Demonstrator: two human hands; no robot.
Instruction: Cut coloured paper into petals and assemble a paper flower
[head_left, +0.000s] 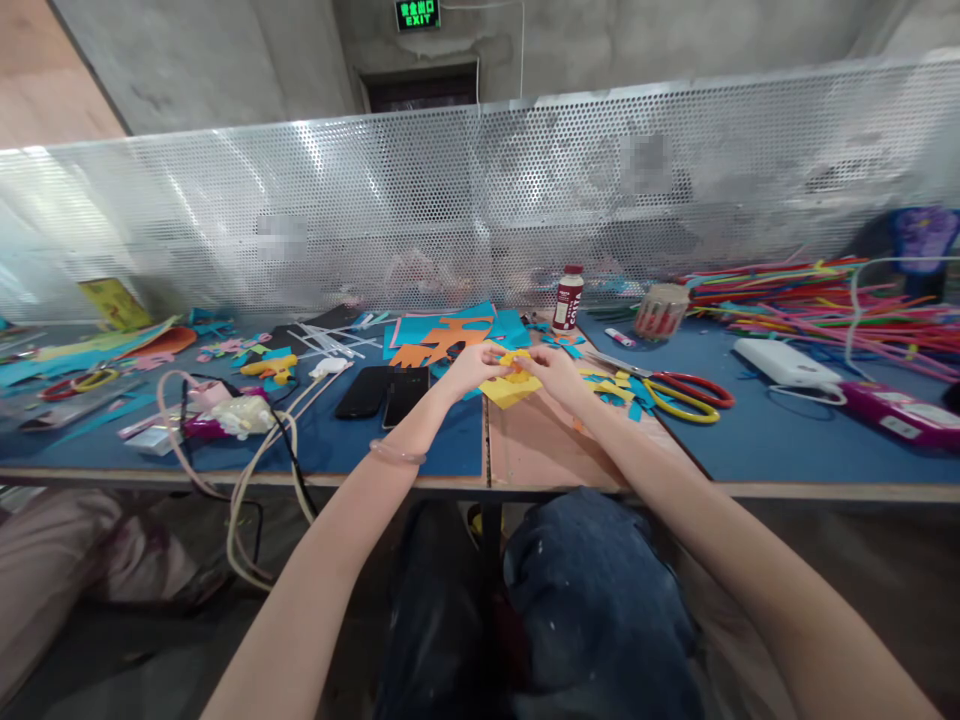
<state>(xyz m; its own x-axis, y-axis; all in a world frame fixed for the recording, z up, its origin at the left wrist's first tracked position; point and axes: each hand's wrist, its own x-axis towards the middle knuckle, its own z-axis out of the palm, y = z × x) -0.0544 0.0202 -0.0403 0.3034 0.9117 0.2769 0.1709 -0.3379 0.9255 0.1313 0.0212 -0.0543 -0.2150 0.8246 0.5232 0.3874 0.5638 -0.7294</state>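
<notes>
My left hand (472,368) and my right hand (553,370) meet over the middle of the table, both with fingers pinched on a piece of yellow paper (510,386). The paper lies partly on the table between them. An orange paper cut-out (442,342) on blue sheets lies just behind my left hand. Scissors (686,393) with red and yellow handles lie to the right of my right hand, among small blue and yellow paper scraps (619,392).
Two dark phones (382,392) lie left of my hands. A dark red bottle (568,298) stands behind. Cables and a glue gun (225,415) lie at left, coloured straws (825,300) and a white power bank (780,362) at right. A perforated metal screen (480,200) closes the back.
</notes>
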